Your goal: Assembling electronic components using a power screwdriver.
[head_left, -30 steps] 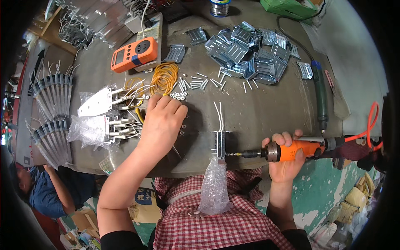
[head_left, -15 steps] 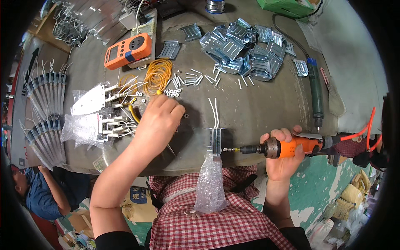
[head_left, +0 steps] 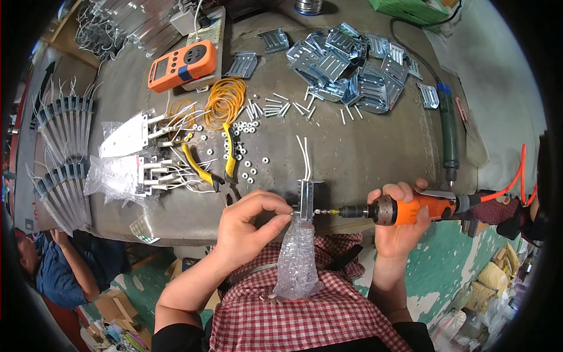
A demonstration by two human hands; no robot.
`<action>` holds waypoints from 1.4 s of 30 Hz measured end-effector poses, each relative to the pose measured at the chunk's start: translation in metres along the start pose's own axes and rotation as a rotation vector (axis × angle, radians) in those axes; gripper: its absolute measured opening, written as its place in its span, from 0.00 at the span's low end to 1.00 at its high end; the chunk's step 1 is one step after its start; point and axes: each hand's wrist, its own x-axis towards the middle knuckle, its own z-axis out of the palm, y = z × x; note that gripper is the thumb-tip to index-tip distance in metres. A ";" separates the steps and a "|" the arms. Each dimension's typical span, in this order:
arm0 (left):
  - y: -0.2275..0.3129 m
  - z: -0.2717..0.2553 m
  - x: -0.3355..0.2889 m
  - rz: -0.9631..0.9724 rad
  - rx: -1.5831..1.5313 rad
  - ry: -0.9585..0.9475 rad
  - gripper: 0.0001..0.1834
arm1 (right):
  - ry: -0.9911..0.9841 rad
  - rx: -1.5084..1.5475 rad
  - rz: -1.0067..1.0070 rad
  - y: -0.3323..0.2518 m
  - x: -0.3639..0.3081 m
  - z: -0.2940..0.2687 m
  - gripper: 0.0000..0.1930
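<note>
Left hand [head_left: 246, 227] moved beside one metal part [head_left: 306, 200], nearly pinched, hold unclear; right hand [head_left: 397, 234] grips one orange driver [head_left: 410, 211].

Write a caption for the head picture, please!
Left hand beside a metal bracket, right hand gripping an orange power screwdriver.

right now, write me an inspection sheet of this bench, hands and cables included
surface: grey bench top, scuffed and marked
work pieces: wired metal part with bubble wrap at its near end; orange power screwdriver, bit pointing at the part's right side, contact unclear
clutter: piled metal brackets, loose screws, small white rings, yellow-handled pliers, yellow bands
hands: left hand at the part's left side, grip unclear; right hand grips the screwdriver
cables: orange cord at the screwdriver's rear; dark cord to green tool
surroundings: another person lower left; cardboard boxes below
</note>
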 end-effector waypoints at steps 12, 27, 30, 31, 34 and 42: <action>-0.002 0.005 0.001 0.012 -0.111 0.037 0.07 | -0.014 -0.016 -0.010 -0.002 -0.003 0.002 0.21; -0.008 0.007 0.003 0.081 -0.084 0.053 0.06 | 0.015 -0.009 -0.020 0.001 -0.004 0.006 0.21; -0.010 0.008 0.002 0.077 -0.119 0.052 0.06 | 0.017 -0.014 -0.014 0.003 -0.003 0.004 0.20; -0.011 0.009 0.001 0.070 -0.151 0.065 0.06 | 0.004 0.006 0.003 0.003 -0.003 0.004 0.20; -0.018 0.010 -0.001 0.123 -0.168 0.059 0.06 | 0.037 0.096 -0.001 0.006 -0.003 0.005 0.22; -0.015 0.011 0.004 0.181 -0.063 0.058 0.04 | 0.042 0.164 0.016 0.009 0.000 -0.006 0.22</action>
